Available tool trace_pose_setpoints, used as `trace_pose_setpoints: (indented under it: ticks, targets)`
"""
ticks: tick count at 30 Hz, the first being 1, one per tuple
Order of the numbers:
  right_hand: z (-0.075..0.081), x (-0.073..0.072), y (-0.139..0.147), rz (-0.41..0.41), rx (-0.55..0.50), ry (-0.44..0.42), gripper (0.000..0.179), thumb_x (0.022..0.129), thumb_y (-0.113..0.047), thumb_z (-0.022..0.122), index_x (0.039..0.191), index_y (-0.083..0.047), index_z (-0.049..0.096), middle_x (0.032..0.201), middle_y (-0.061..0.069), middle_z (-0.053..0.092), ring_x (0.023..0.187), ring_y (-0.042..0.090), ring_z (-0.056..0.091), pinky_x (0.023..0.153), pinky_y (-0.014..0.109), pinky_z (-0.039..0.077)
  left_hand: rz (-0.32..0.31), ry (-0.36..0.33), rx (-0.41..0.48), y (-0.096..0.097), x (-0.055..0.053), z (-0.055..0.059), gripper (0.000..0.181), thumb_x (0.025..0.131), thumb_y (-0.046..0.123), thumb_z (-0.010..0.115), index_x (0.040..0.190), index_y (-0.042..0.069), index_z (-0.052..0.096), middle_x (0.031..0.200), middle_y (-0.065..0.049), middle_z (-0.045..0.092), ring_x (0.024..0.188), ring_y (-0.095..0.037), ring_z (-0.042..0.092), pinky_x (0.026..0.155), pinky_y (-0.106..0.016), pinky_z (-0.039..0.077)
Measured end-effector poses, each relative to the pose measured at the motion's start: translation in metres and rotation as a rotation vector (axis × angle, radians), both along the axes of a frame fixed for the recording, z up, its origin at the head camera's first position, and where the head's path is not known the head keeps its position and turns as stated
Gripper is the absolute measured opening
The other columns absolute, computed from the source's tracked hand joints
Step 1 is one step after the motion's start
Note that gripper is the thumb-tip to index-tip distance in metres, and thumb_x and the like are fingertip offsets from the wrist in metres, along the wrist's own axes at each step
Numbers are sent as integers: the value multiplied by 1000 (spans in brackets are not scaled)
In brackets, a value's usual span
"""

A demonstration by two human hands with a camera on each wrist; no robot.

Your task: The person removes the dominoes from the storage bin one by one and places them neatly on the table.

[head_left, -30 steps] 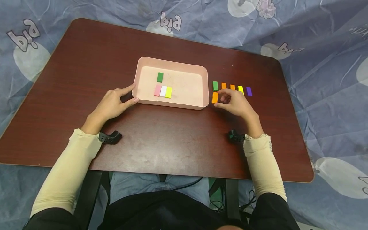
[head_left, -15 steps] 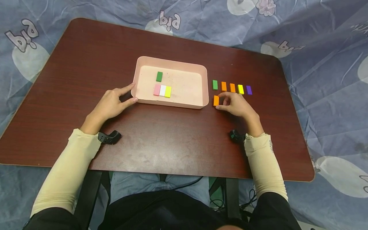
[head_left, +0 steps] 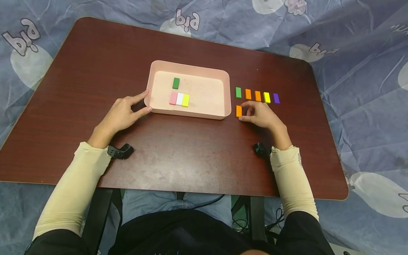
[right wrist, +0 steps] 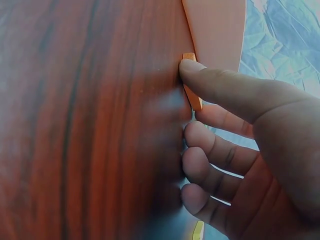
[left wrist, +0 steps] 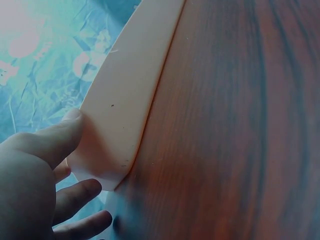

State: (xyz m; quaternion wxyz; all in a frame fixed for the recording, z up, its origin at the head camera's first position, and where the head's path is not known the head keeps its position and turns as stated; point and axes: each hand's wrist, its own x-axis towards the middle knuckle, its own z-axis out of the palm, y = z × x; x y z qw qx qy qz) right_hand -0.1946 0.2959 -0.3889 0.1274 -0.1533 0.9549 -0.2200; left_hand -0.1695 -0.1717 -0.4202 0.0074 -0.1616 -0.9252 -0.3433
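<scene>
My left hand (head_left: 122,112) touches the left front corner of a shallow pink tray (head_left: 204,115), its thumb on the front wall and its index finger on the left side. In the left wrist view the other fingers stick out, loosely bent, beside the corner. Right of the tray, my right hand (head_left: 259,115) pinches a small orange block (head_left: 238,111) between thumb and index finger, against the tabletop. In the right wrist view the thumb (right wrist: 192,69) lies on that block, the other fingers curled below. Inside the tray are a green block (head_left: 176,83) and adjoining pink (head_left: 173,98), white (head_left: 180,99) and yellow (head_left: 186,100) blocks.
Behind my right hand, a spaced row on the brown table (head_left: 178,152) has a green block (head_left: 238,92), two orange blocks (head_left: 248,94), a yellow block (head_left: 266,97) and a purple block (head_left: 276,98). A blue patterned cloth (head_left: 223,21) surrounds the table.
The pinched orange block and my right hand shifted slightly toward me and right, away from the green block and the tray. The left hand keeps its place at the tray corner.
</scene>
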Motion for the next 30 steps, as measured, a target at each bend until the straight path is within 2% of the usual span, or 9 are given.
trace_pose_setpoints:
  ticks: [11, 17, 23, 30]
  targets:
    - [1, -1, -2, -10, 13, -9, 53, 78, -32, 73, 123, -10, 55, 75, 6, 56, 63, 20, 48, 57, 33, 39, -5, 14, 4, -1, 1, 0, 62, 85, 48, 60, 139, 23, 41, 127, -24, 50, 116, -38, 47, 94, -51, 36]
    - [2, 1, 1, -26, 3, -12, 66, 76, -36, 75, 130, -11, 48, 77, 6, 57, 64, 21, 49, 59, 34, 41, -8, 16, 5, 0, 0, 0, 62, 85, 47, 60, 139, 22, 42, 126, -25, 50, 116, -39, 47, 93, -52, 36]
    - [12, 6, 3, -30, -15, -1, 68, 75, -35, 75, 131, -9, 47, 81, 6, 58, 70, 20, 52, 65, 34, 42, -7, 5, 0, 0, 0, 0, 63, 85, 48, 59, 139, 23, 41, 127, -25, 50, 116, -39, 47, 94, -52, 36]
    - [29, 9, -5, -11, -53, 93, 57, 79, -33, 72, 125, -5, 52, 81, 5, 58, 71, 18, 52, 66, 32, 41, -11, 5, -6, 0, 0, 0, 63, 85, 48, 59, 139, 23, 40, 127, -25, 50, 116, -39, 47, 95, -51, 36]
